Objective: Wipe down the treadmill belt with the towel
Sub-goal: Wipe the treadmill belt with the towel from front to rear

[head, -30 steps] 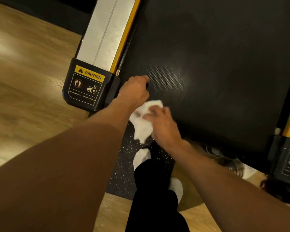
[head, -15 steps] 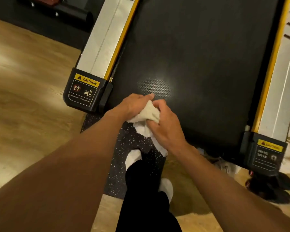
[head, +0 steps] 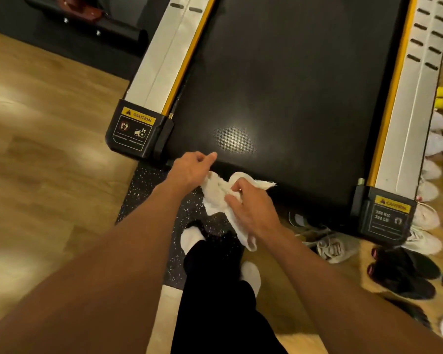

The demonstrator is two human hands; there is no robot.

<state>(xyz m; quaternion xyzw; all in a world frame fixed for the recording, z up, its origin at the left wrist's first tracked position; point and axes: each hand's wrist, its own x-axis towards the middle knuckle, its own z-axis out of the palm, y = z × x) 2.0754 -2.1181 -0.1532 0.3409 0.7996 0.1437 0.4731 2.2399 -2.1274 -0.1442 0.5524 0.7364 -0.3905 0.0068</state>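
Observation:
The black treadmill belt (head: 292, 72) fills the upper middle, with a bright glare spot near its rear edge. A small white towel (head: 216, 194) is bunched between both hands just below that rear edge. My left hand (head: 189, 169) grips the towel's left end, index finger stretched toward the belt. My right hand (head: 251, 205) pinches the towel's right part, and a strip of it hangs down past the wrist. One towel corner lies on the belt's rear edge.
Grey side rails (head: 164, 62) with yellow strips flank the belt, ending in black caps with caution labels (head: 136, 132). Several shoes (head: 404, 272) crowd the floor at right. A speckled black mat (head: 149, 190) and wooden floor (head: 44, 159) lie below. My legs in black trousers (head: 215, 302) stand on the mat.
The hands have drawn apart and spread the towel wider. The view has pulled back and shifted, so the right rail and the shoes show more.

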